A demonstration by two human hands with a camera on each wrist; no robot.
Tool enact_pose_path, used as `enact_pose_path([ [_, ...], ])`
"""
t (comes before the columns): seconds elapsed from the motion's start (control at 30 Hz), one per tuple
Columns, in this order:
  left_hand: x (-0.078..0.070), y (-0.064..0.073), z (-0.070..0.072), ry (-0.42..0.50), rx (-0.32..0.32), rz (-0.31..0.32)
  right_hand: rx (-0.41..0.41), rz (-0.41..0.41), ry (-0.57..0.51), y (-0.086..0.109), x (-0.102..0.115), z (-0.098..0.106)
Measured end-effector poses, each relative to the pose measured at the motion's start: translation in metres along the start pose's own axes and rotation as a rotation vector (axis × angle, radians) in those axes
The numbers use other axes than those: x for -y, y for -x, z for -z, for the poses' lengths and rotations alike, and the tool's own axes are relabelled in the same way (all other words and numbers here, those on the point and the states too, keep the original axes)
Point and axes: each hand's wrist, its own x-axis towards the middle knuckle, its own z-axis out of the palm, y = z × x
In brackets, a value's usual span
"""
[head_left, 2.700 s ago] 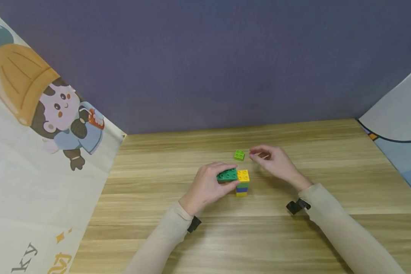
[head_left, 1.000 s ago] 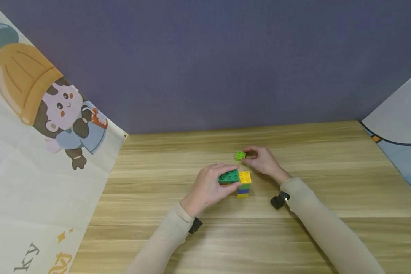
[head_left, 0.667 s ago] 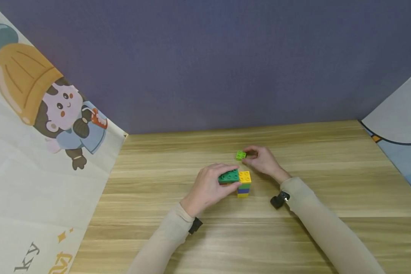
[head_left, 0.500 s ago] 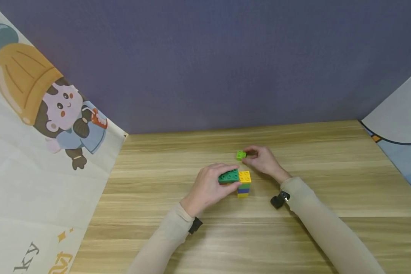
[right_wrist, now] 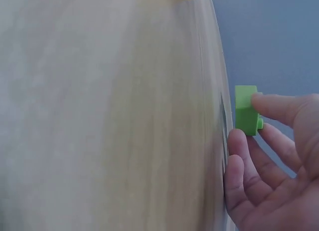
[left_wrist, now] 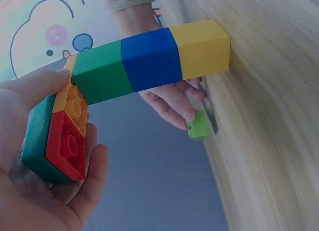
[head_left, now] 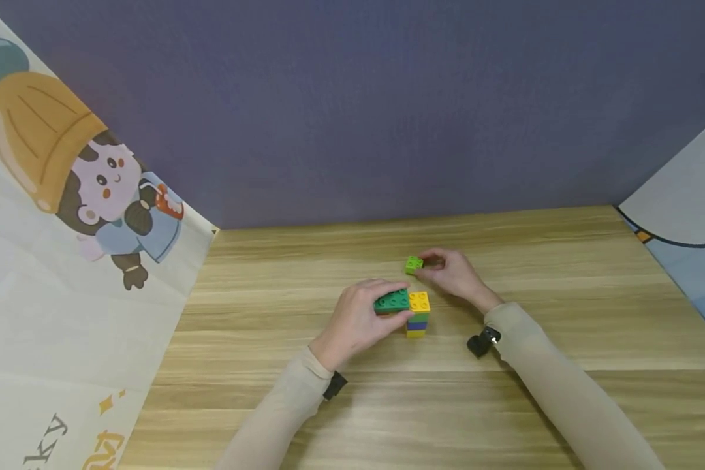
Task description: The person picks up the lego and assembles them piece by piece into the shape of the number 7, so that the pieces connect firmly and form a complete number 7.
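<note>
My left hand (head_left: pixel 352 320) grips a joined toy brick build by its dark green brick (head_left: pixel 391 301). Under that brick, the left wrist view shows a red brick (left_wrist: pixel 64 146) and an orange-yellow one (left_wrist: pixel 68 99). A column of green (left_wrist: pixel 102 71), blue (left_wrist: pixel 152 60) and yellow (left_wrist: pixel 202 49) bricks runs from there down to the table. Beyond the build, my right hand (head_left: pixel 455 275) pinches a small lime green brick (head_left: pixel 413 264) between thumb and fingers. In the right wrist view this lime brick (right_wrist: pixel 245 110) appears just off the tabletop, studs facing away from it.
The wood-grain table (head_left: pixel 305 418) stretches around both hands. A dark blue-grey panel (head_left: pixel 388 117) rises behind its far edge. Printed cloths stand at the left (head_left: pixel 41 313) and at the right (head_left: pixel 687 202).
My right hand has moved left to the lime brick and taken hold of it. The brick now looks slightly raised and tilted. My left hand and its build have stayed almost still.
</note>
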Motion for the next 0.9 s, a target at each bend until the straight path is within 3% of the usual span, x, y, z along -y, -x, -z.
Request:
enact_pose_path([
  [0.9,0.000,0.000,0.000,0.038,0.001,0.007,0.027,-0.035,-0.143,0.024,0.019,0.010],
])
